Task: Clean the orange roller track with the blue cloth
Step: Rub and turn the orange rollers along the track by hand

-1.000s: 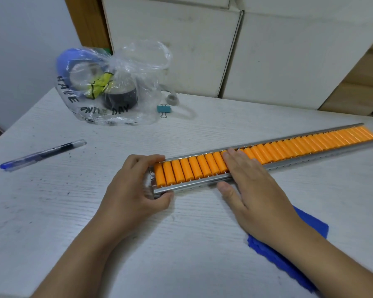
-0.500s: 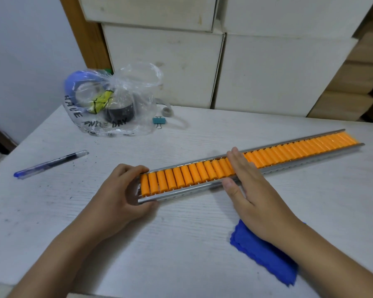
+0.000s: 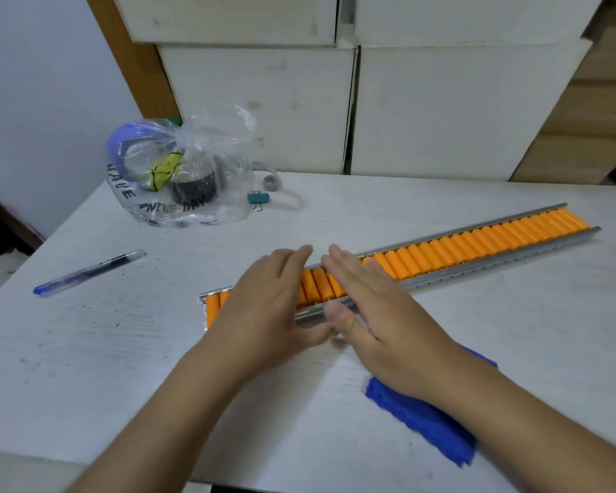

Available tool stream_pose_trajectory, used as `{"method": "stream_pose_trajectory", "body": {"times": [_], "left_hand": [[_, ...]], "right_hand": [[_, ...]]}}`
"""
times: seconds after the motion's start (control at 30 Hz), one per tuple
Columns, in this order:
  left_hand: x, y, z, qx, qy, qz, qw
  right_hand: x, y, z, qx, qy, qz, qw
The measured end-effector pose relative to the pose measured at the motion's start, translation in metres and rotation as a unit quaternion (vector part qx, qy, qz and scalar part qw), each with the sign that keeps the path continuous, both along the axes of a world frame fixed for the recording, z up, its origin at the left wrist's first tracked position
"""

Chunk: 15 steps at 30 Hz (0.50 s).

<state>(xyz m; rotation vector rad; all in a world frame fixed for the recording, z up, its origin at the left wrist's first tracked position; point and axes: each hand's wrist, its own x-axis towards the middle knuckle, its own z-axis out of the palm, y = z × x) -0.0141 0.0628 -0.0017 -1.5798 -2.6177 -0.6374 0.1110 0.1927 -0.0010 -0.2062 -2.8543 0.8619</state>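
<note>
The orange roller track [image 3: 477,245], a long metal rail full of orange rollers, lies slanted across the white table [image 3: 121,350], its right end farther away. My left hand [image 3: 267,307] covers the rollers near the track's left end, fingers over the top and thumb at the near rail. Right beside it, my right hand [image 3: 381,311] spans the track the same way, thumb pressed on the near rail. The blue cloth [image 3: 427,425] lies crumpled on the table under my right forearm, untouched by either hand.
A clear plastic bag [image 3: 182,172] with tape rolls sits at the back left, a teal binder clip [image 3: 258,199] beside it. A blue pen [image 3: 89,272] lies at the left. White boxes [image 3: 264,108] stand behind the table. The table's near edge is close to my arms.
My left hand has slid from the track's left end rightward along the rollers until it is next to my right hand. The cloth has stayed where it was.
</note>
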Motion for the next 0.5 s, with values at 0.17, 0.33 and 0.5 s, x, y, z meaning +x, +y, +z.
{"method": "stream_pose_trajectory", "body": {"times": [0.17,0.33,0.5], "left_hand": [[-0.001,0.023,-0.006,-0.001,-0.051,-0.02,0.999],[-0.005,0.027,-0.012,0.006,-0.082,0.011,0.997],[-0.001,0.025,-0.012,0.023,-0.063,0.021,0.997]], "right_hand": [[-0.01,0.001,-0.008,0.087,-0.015,0.036,0.995],[-0.007,0.011,-0.017,0.112,-0.021,0.027,0.993],[0.005,0.034,-0.017,0.123,-0.039,-0.019,0.991]]}}
